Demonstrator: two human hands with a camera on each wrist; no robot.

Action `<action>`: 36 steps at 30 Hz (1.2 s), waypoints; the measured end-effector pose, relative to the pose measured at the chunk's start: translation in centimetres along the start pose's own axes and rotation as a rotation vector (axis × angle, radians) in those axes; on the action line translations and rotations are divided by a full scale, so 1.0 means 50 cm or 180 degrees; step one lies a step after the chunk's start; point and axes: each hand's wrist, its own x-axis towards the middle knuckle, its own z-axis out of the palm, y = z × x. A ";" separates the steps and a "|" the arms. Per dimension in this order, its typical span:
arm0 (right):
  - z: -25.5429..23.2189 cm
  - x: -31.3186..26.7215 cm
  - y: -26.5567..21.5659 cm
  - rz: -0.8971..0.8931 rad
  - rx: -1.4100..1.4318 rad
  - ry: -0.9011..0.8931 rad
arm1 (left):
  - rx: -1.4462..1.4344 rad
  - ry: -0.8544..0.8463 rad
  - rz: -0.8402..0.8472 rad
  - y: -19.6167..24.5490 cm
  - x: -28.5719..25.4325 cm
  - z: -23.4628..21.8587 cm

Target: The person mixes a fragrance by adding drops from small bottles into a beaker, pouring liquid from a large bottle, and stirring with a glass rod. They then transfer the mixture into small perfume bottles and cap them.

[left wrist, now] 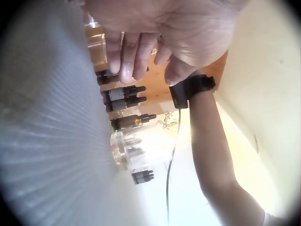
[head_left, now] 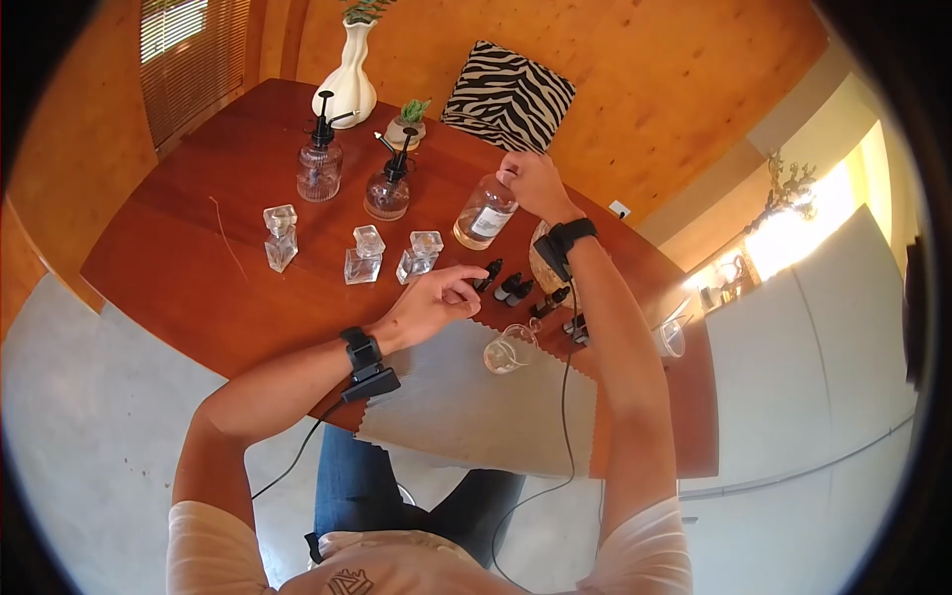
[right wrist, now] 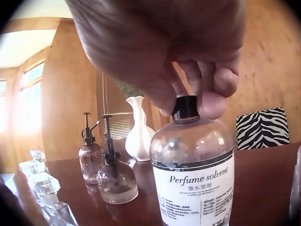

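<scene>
My right hand (head_left: 538,186) pinches the black cap (right wrist: 186,108) of a clear glass bottle labelled "Perfume solvent" (right wrist: 193,188), thumb on one side and fingers on the other. That bottle stands at the table's far right in the head view, with liquid low inside. My left hand (head_left: 431,305) holds nothing; its fingers are loosely bent above the far edge of a grey mat (head_left: 446,407). Closest to its fingertips is a black-capped dropper bottle (head_left: 488,275), with two more dropper bottles (head_left: 513,289) beside it. A clear glass beaker (head_left: 509,351) sits on the mat.
Three square glass bottles (head_left: 363,258) stand to the left. Behind them are two pump spray bottles (head_left: 319,171), a white vase (head_left: 347,84) and a small potted plant (head_left: 406,129). Another glass vessel (head_left: 671,339) stands at the right edge. Cables run from both wrists.
</scene>
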 end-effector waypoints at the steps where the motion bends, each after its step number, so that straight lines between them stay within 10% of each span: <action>1: -0.002 -0.002 0.000 0.0020 0.0130 -0.0014 | -0.0030 0.0009 -0.0042 -0.004 0.001 0.001; 9: -0.072 -0.100 -0.047 0.0374 0.0843 0.0814 | -0.0419 -0.0055 -0.0273 -0.040 0.013 -0.008; 19: -0.144 -0.516 -0.013 0.2301 0.3020 -0.0948 | 0.0048 0.0004 -0.0456 -0.035 0.013 -0.005; 36: -0.065 -0.594 0.021 0.1900 0.3141 -0.1466 | 0.0755 0.0014 -0.0592 -0.010 0.013 0.024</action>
